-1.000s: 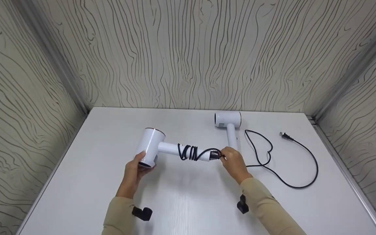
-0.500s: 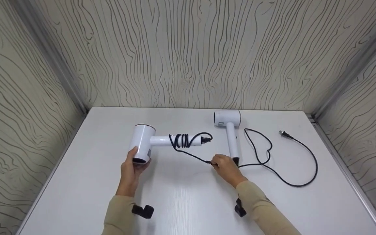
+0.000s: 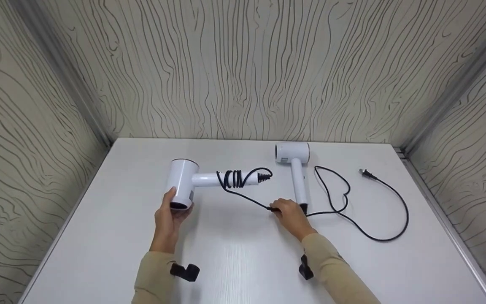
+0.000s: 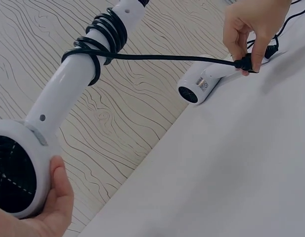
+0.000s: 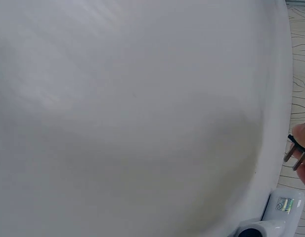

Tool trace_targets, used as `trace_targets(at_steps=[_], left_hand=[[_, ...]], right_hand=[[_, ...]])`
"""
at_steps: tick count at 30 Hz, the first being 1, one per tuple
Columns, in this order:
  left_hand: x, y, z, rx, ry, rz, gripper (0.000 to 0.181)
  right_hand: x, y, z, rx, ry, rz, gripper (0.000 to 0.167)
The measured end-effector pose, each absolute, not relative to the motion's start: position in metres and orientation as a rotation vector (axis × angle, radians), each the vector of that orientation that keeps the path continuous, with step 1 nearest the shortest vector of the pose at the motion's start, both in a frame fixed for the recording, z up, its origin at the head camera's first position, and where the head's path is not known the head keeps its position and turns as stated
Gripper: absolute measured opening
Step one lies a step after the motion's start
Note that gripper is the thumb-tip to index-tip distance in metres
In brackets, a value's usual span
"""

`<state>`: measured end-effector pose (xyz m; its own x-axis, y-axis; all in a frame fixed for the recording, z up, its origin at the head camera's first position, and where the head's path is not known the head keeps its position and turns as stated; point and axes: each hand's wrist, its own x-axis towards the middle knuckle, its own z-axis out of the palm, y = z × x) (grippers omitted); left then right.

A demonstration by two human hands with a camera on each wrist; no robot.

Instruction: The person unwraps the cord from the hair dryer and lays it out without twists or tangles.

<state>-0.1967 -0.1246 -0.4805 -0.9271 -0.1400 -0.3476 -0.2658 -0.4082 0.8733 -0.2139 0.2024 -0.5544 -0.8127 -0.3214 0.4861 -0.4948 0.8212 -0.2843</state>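
Note:
My left hand point(image 3: 167, 221) grips a white hair dryer point(image 3: 182, 179) by its barrel, thumb along the side, with the handle pointing right. A black power cord point(image 3: 234, 179) is coiled several times around that handle. Its free end runs down to a plug point(image 4: 245, 62), which my right hand point(image 3: 292, 216) pinches between thumb and fingers. The right wrist view shows two metal prongs point(image 5: 297, 158) jutting from between those fingers. Behind my right hand lies a second white hair dryer point(image 3: 292, 153), its handle toward me.
The second dryer's cord point(image 3: 406, 215) spreads loosely over the right side of the white table point(image 3: 234, 261), ending in a plug point(image 3: 367, 173). Patterned walls point(image 3: 243, 76) enclose the table at the back and both sides.
My right hand has moved down from the handle's end, drawing the plug end away from the coils; a length of cord now stretches between. The held dryer has shifted slightly up and left.

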Motion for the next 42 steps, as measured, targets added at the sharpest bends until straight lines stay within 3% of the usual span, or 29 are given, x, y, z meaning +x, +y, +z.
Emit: trace_targets(at_steps=[30,42], left_hand=[[-0.198,-0.11,-0.483,-0.592,1.778,2.446,0.075],[-0.198,-0.11,-0.484,-0.591,1.785,2.45,0.076]], right_hand=[[-0.209,0.18,-0.555,0.405,-2.698,0.711,0.016],[-0.205,0.16,-0.544,0.498,-2.641,0.706,0.019]])
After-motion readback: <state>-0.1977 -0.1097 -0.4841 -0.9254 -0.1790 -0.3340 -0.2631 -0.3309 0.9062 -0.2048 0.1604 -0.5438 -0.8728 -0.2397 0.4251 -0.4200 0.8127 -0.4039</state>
